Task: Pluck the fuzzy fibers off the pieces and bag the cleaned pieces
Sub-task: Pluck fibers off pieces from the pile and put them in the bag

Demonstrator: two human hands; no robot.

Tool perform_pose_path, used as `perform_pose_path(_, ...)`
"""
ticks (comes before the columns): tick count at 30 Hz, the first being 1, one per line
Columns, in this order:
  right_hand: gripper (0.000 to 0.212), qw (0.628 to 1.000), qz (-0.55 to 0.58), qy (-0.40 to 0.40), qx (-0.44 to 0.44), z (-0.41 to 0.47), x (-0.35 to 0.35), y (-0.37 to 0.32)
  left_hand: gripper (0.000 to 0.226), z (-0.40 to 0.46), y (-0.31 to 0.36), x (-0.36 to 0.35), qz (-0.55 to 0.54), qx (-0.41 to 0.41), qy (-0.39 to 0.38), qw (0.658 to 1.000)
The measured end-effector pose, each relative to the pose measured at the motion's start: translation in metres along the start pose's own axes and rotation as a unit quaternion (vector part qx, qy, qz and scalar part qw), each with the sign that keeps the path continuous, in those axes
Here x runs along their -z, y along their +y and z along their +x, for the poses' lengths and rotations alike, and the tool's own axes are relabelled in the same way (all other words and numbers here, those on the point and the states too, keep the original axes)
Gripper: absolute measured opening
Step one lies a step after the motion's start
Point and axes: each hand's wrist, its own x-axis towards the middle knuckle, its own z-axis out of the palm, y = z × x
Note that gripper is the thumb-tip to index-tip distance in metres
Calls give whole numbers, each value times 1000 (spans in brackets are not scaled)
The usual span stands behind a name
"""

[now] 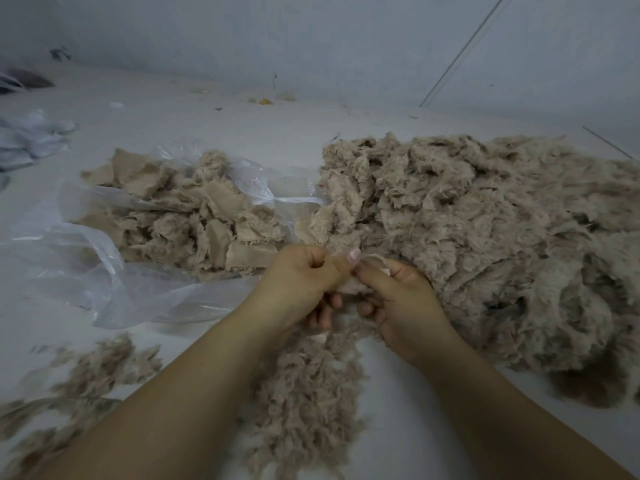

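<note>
My left hand [301, 275] and my right hand [401, 299] meet in the middle, both pinching one small beige fuzzy piece [349, 287] between thumbs and fingers. A large heap of fuzzy beige pieces [485, 237] spreads to the right, touching my right hand. To the left lies an open clear plastic bag [97, 271] holding smoother beige pieces [194, 216]. Loose plucked fibers [304, 393] pile on the white floor beneath my hands.
More loose fibers [86, 375] lie scattered at the lower left. Crumpled pale plastic bags [31, 140] sit at the far left. A grey-white wall [311, 36] rises at the back, with small yellow scraps [265, 100] along its base.
</note>
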Motion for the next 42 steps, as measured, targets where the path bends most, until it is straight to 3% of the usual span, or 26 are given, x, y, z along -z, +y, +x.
perform_pose_path(7,41,994,80,62,-30,-2,-5,-6,27,0,0,12,-36,24,-55,998)
perform_pose_path(13,19,984,140,97,-48,1,-4,-6,22,-1,5,28,-60,28,-77,995)
perform_pose_path(16,19,985,141,88,-43,1,-4,-5,18,-3,8,43,-15,54,-199,978)
perform_pose_path(18,21,987,125,86,-45,1,-4,-5,17,-8,11,48,49,78,-311,946)
perform_pose_path(20,26,989,116,83,-41,1,-3,-3,22,-10,12,44,81,92,-335,934)
perform_pose_path(25,34,995,86,38,-19,-1,-2,-2,54,-1,8,26,30,86,-73,993)
perform_pose_path(27,34,997,73,21,-12,-2,-2,-1,55,0,5,18,22,80,-53,995)
perform_pose_path(30,27,999,50,3,4,-2,-1,-1,31,-1,1,9,23,63,-51,996)
perform_pose_path(36,16,1000,-6,-17,4,-2,-2,-1,36,-1,1,9,-85,55,-8,995)
perform_pose_path(39,29,1000,-15,15,-5,1,-1,1,37,4,6,16,-219,-6,113,969)
perform_pose_path(42,38,1000,1,21,-11,3,3,5,40,11,12,37,-327,-91,272,900)
